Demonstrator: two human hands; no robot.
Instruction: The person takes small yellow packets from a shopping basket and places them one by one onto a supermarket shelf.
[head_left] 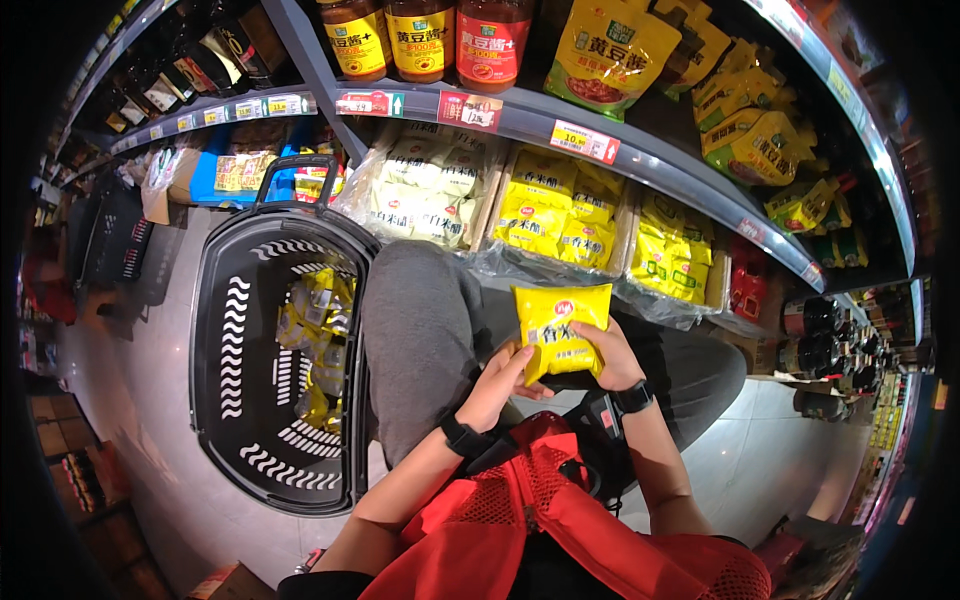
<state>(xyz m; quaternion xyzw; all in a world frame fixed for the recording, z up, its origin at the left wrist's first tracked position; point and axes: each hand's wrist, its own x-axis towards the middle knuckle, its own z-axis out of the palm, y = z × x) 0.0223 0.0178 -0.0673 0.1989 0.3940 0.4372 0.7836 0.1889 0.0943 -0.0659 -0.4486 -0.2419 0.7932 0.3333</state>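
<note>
Between my two hands, in front of my knees, I hold a yellow plastic pouch (562, 318) with a red emblem and dark print. My left hand (497, 382) grips its lower left edge, and my right hand (613, 358) closes on its right side. To my left stands a black plastic shopping basket (215, 340) with wavy slots and a raised handle. Several yellow pouches (318, 325) lie inside it, along its right side. Just beyond the held pouch, a carton of similar yellow pouches (560, 205) sits on the bottom shelf.
White pouches (430, 185) fill a carton left of the yellow ones; another carton of yellow pouches (672, 250) is on the right. Sauce jars (420, 38) and stand-up pouches (605, 55) line the shelf above, whose edge (510, 108) juts out. A second black basket (112, 235) stands far left.
</note>
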